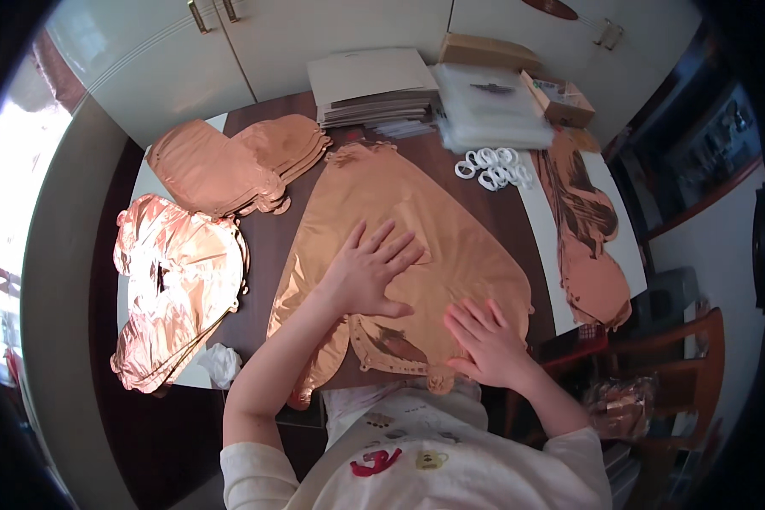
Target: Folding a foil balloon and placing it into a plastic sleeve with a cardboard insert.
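A large flat rose-gold foil balloon point(450, 212) lies uninflated on the dark brown table, its lower part reaching the table's near edge. My left hand point(370, 270) rests on the middle of the foil, palm down with fingers spread. Lower and to the right, my right hand point(487, 344) lies on the foil near its right edge, fingers stretched out. Neither hand grips anything. Near the front edge, part of the foil is folded, with a small tab hanging over toward my shirt.
Stacked rose-gold foil balloons point(217, 166) lie at the far left, with shinier ones point(178, 293) nearer. Cardboard sheets point(370, 72), clear plastic bags point(493, 106) and a small box point(559, 100) stand at the back. White ribbon rolls point(493, 167) and another foil balloon point(599, 285) lie right. A wooden chair point(712, 365) stands lower right.
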The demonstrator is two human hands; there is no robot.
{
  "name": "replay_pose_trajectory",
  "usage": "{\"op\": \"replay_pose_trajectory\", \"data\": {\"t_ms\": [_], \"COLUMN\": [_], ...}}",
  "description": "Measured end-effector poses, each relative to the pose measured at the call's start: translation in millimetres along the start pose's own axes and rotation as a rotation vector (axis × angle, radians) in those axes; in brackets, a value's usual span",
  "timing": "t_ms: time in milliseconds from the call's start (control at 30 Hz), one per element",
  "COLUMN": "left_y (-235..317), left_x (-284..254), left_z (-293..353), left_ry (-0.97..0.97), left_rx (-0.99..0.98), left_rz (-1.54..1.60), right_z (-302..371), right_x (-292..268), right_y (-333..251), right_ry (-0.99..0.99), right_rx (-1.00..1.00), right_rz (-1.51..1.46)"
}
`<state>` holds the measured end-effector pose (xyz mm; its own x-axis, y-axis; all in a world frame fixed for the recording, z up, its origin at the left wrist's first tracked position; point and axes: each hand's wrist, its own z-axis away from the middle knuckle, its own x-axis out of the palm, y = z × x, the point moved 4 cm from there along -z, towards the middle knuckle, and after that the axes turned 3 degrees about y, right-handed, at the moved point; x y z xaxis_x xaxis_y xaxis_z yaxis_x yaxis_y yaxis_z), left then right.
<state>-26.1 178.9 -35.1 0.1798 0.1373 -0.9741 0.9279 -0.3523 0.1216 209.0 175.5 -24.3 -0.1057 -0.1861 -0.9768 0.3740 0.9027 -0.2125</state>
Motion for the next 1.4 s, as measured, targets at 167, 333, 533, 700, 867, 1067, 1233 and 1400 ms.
{"op": "replay_pose_trajectory", "data": {"t_ms": [167,333,533,700,867,1067,1233,1400], "left_y": [-2.6,1.5,-0.5,-0.8,-1.1,0.3,-0.3,-1.1], "left_x": [1.1,-3.3,0.2,0.2,-0.7,0.6,1.7,7.6], "left_z": [0.3,-7.0,-6.1,-2.6,-1.9,-1.7,-1.2,-0.3], "left_ry": [-0.025,-0.020,-0.066,-0.061,-0.054,-0.031,-0.016,0.034], "left_rx": [-0.010,0.001,-0.004,-0.005,-0.013,-0.011,-0.004,0.064], "left_rz": [0.002,0.036,0.009,0.012,0.022,0.046,0.008,-0.336], "right_z": [64.7,131.7,93.8,75.5,48.6,24.7,-3.0,-14.0], "right_x": [1.0,49.5,59.9,39.4,37.5,55.8,19.3,20.8], "right_y": [16.2,10.5,-7.9,-16.2,-25.8,-40.5,-59.2,-71.6], "right_ry": [0.238,0.999,0.614,0.549,0.718,0.752,0.486,0.382], "right_rx": [0.329,0.977,0.992,0.873,0.766,0.693,0.378,0.095], "right_rz": [-0.052,-0.990,-1.963,-1.954,-1.869,-1.473,-0.703,-0.230]}}
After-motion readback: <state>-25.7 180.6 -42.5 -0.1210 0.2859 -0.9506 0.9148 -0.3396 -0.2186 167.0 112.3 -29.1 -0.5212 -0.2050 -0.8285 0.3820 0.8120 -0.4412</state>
